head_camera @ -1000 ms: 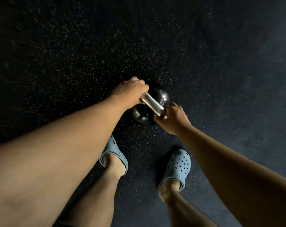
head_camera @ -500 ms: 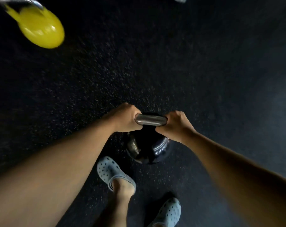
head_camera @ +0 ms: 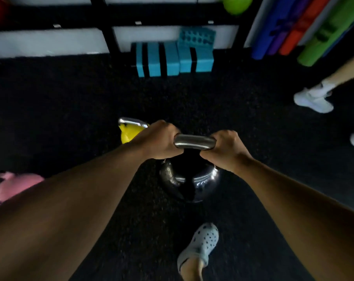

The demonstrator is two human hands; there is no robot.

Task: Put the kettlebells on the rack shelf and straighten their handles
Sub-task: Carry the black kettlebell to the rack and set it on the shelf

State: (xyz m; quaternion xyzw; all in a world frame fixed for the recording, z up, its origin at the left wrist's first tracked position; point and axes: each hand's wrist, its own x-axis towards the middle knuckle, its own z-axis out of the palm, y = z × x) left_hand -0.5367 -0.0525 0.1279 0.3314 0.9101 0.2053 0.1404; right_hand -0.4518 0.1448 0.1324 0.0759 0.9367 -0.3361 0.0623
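A glossy black kettlebell (head_camera: 189,180) with a steel handle (head_camera: 194,141) hangs above the dark floor. My left hand (head_camera: 158,139) grips the handle's left end and my right hand (head_camera: 225,150) grips its right end. A yellow kettlebell (head_camera: 129,131) with a chrome handle stands on the floor just behind my left hand, partly hidden by it. A pink kettlebell (head_camera: 15,186) lies at the left edge, half covered by my left forearm. The black rack (head_camera: 109,27) stands along the far wall, with a green ball (head_camera: 236,5) on it.
Blue foam blocks (head_camera: 173,57) sit on the floor under the rack. Rolled mats (head_camera: 293,27) in blue, purple, red and green lean at the far right. Another person's white shoes (head_camera: 314,100) stand on the right. My foot in a pale clog (head_camera: 200,246) is below the black kettlebell.
I have carried the black kettlebell forward; the view has risen from the floor to the rack, blocks and mats. The yellow kettlebell now sits close behind my left hand.
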